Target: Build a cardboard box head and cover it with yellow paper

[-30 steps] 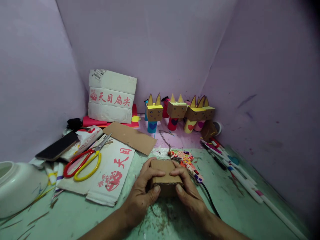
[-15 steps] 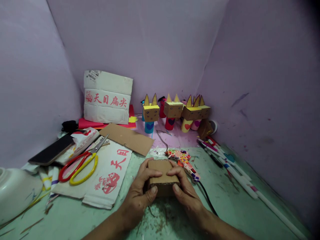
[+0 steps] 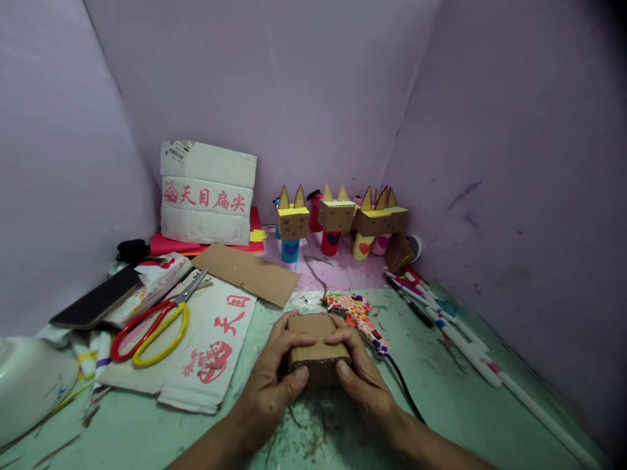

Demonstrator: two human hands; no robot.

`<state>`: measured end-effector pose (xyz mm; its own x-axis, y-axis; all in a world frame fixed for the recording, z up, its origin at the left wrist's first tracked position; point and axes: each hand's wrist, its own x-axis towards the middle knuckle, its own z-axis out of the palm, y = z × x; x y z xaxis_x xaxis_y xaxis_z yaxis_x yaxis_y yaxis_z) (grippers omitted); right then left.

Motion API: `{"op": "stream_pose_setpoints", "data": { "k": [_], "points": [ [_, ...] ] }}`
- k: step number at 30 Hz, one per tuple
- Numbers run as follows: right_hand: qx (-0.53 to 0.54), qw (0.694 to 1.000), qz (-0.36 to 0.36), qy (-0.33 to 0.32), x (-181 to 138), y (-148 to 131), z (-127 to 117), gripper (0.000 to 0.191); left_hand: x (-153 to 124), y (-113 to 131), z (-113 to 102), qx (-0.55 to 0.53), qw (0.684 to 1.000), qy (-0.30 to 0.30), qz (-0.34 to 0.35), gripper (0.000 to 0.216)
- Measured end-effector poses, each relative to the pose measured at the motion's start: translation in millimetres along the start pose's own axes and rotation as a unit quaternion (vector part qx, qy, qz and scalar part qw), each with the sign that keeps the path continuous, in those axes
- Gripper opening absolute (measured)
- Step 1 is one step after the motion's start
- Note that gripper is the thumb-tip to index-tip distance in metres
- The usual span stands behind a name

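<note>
A small brown cardboard box is gripped from both sides just above or on the green tabletop; I cannot tell whether it touches. My left hand holds its left side, index finger on the top and thumb at the near edge. On the right side, my right hand grips it the same way. The box's side faces are partly hidden by the fingers. Just beyond the right hand lies a glue gun with a colourful patterned body and a black cord.
Left are red-and-yellow scissors on printed cardboard, a brown cardboard strip, a dark phone-like slab and a white container. Several box-headed figures stand behind. Pens and white rods lie right.
My hands keep the same hold on the cardboard box. The background has shifted slightly left in the picture, as the head camera moved a little.
</note>
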<state>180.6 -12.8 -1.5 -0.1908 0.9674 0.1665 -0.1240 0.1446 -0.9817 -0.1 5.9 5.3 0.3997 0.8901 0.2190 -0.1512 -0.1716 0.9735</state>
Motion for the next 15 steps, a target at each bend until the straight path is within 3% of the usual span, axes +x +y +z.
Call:
{"op": "stream_pose_setpoints", "data": {
  "k": [6, 15],
  "points": [
    [-0.02, 1.0, -0.013, -0.012, -1.0, -0.7, -0.8, 0.032, 1.3, -0.9, 0.8, 0.001, 0.999, -0.007, 0.05, 0.035],
    [-0.031, 0.998, -0.035, -0.032, -0.2, -1.9, 2.2, 0.031, 0.6, -2.9, 4.1, 0.024, 0.998, 0.052, 0.041, 0.025]
  ]
}}
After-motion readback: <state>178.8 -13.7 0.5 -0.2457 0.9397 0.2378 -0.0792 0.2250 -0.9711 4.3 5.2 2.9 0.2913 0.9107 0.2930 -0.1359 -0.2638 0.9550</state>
